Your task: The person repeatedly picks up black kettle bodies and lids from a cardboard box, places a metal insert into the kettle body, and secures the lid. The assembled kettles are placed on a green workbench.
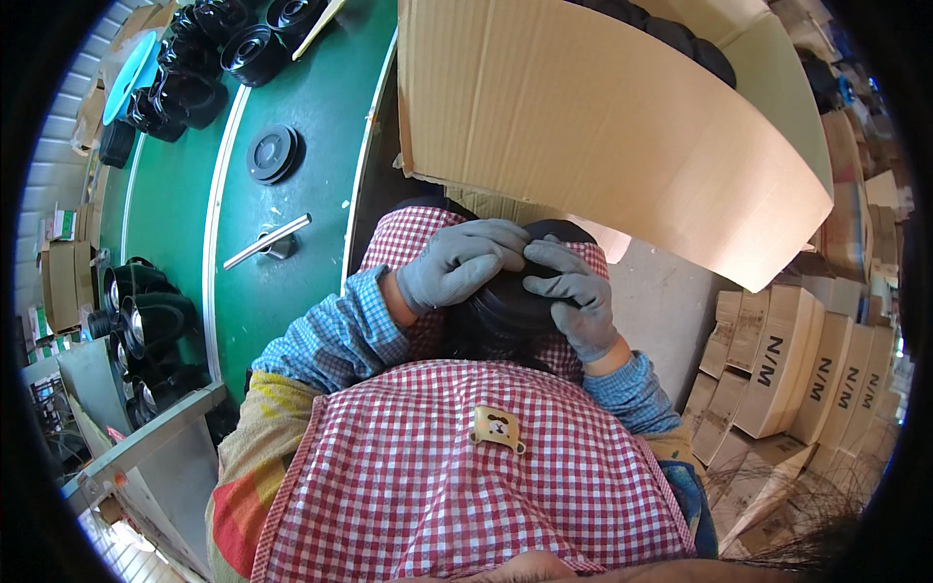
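In my lap rests a black rounded object (505,309) with a dark, soft-looking sheen; its exact kind is not clear. My left hand (462,260), in a grey glove, curls over its far left side. The grey-gloved right hand (575,296) grips it from the right, with bent fingers on its top. The fingertips of both hands come close together at its far edge. What lies under them is hidden. To the left on the green table are a flat black round disc (274,154) and a metal rod (267,242) on a small stand.
A large open cardboard box (603,126) stands ahead on the right, with several black rounded items (671,37) inside. Black pot-like parts (190,92) crowd the far end of the green table (292,340). Stacked cartons (777,364) line the right side.
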The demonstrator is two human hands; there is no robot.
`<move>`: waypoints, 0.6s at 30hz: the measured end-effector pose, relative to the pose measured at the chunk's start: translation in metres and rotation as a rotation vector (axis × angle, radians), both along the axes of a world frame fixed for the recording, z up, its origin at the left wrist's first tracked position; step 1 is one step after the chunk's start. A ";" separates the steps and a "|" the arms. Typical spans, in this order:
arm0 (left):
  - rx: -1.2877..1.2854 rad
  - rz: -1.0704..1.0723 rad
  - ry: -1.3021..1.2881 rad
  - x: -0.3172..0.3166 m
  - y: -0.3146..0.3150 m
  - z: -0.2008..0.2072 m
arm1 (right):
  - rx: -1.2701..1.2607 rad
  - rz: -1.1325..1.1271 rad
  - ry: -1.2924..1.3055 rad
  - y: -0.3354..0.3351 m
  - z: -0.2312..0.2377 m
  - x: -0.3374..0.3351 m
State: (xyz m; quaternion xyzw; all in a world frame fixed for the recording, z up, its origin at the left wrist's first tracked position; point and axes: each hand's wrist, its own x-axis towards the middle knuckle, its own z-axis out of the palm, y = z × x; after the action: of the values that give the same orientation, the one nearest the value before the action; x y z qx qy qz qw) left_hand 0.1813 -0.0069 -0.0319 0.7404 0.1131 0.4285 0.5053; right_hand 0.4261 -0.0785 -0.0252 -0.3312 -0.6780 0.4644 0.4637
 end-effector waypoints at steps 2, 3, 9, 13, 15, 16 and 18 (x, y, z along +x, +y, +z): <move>0.019 -0.007 0.015 -0.005 -0.001 0.005 | 0.009 -0.040 -0.053 -0.004 0.007 0.000; 0.034 -0.013 0.033 -0.008 -0.004 0.007 | 0.008 -0.062 -0.080 -0.007 0.010 0.001; 0.047 -0.007 0.024 -0.005 -0.007 0.008 | 0.018 0.039 0.003 -0.002 -0.001 0.007; 0.085 0.005 0.031 -0.003 -0.006 0.005 | 0.074 0.038 -0.037 -0.004 -0.005 0.006; 0.086 0.004 0.045 -0.003 -0.007 0.005 | 0.081 0.036 -0.042 -0.004 -0.005 0.007; 0.080 -0.002 0.058 -0.004 -0.007 0.007 | 0.080 0.039 -0.048 -0.004 -0.005 0.007; 0.070 -0.009 0.068 -0.004 -0.008 0.007 | 0.079 0.046 -0.062 -0.002 -0.004 0.008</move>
State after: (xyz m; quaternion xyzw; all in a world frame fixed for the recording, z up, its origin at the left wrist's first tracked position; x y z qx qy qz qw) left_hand 0.1772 -0.0146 -0.0245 0.7722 0.1119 0.4048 0.4768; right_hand 0.4339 -0.0804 -0.0288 -0.3110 -0.7173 0.4373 0.4445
